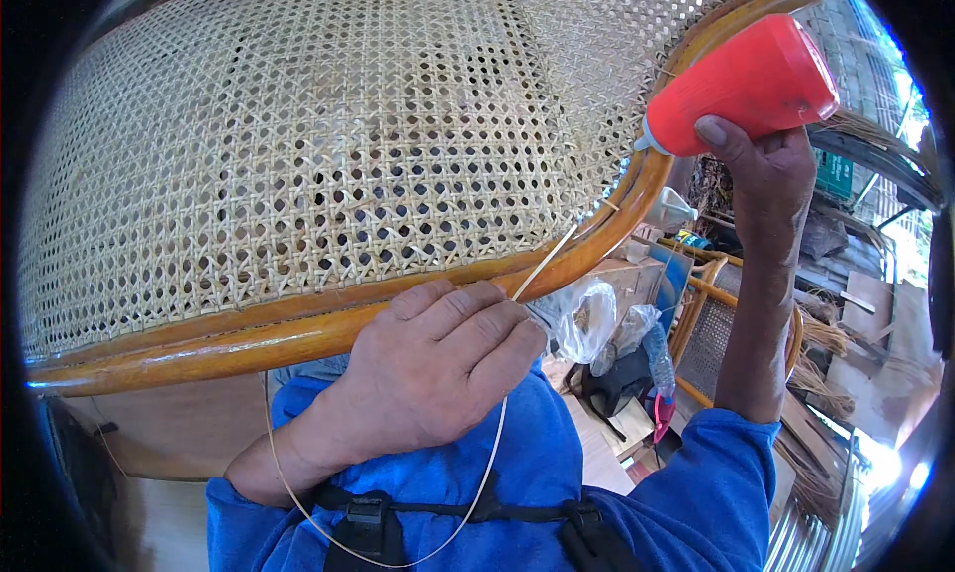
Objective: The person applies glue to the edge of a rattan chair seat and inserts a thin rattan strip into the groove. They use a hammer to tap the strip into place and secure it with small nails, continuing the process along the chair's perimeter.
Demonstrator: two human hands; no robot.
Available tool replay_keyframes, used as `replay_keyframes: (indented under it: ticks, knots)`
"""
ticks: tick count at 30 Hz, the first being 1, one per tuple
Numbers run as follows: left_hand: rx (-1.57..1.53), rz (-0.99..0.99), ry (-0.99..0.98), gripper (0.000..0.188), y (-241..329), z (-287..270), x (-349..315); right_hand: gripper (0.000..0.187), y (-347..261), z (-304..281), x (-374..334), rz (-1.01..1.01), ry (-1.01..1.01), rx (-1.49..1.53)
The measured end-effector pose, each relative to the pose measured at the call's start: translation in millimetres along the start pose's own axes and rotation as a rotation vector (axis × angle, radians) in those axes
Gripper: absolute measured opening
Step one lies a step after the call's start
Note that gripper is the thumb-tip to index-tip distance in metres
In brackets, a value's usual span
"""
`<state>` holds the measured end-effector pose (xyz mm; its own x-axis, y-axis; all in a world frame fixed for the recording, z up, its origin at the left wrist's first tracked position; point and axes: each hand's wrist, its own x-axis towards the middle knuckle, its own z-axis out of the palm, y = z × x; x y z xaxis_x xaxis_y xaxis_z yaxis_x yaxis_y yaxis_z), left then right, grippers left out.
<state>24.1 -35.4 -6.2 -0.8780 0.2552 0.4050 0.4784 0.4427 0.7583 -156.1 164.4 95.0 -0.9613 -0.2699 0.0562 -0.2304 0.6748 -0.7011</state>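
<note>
A large woven cane panel [398,154] is set in a curved, varnished wooden frame [587,252] that spans the upper part of the view. My right hand [761,164] grips a red squeeze bottle [741,85], tilted so its pale nozzle points down-left at the panel's edge on the frame's right curve. Whitish wet marks show along the groove below the nozzle. My left hand [443,363] is closed at the frame's lower rail, its fingers curled over a thin cane strip [547,259]. That strip runs up to the groove and loops down across my blue shirt; the fingertips' exact hold is hidden.
Below the right curve stand a cardboard box [629,286], clear plastic bags [589,323] and a plastic bottle [658,358]. Another cane-panelled wooden frame [708,348] leans beyond them. Bundles of loose cane [821,348] lie at the far right.
</note>
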Motion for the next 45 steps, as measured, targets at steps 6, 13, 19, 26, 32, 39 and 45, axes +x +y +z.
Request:
replay_keyframes:
  ticks: [6, 13, 19, 26, 32, 39, 45]
  knots:
    - [0.0, 0.012, 0.003, 0.021, -0.1, 0.1, 1.4, 0.049, 5.9, 3.6, -0.9, 0.011, -0.049, -0.022]
    - [0.007, 0.011, 0.016, 0.021, -1.2, 2.2, 0.1, 0.048, -13.3, 13.4, 2.1, 0.025, -0.143, -0.178]
    - [-0.001, -0.002, 0.012, 0.021, -0.9, -0.2, -0.2, 0.045, -11.2, 15.6, 0.0, -0.096, -0.207, -0.284]
    - [-0.009, 0.01, -0.001, 0.023, -0.3, -2.0, 1.5, 0.041, -8.7, -3.5, -9.0, -0.022, 0.082, -0.111]
    - [0.014, 0.014, -0.013, 0.024, 0.1, -2.4, 0.5, 0.041, 7.3, -5.8, 2.5, -0.109, 0.009, -0.038]
    - [0.018, 0.013, -0.024, 0.023, -0.3, -2.1, -0.6, 0.042, 1.9, 5.8, 1.6, -0.009, -0.058, -0.076]
    - [0.012, 0.011, -0.005, 0.023, -0.2, -0.9, 1.3, 0.043, -8.0, 18.4, 7.4, -0.062, -0.138, -0.173]
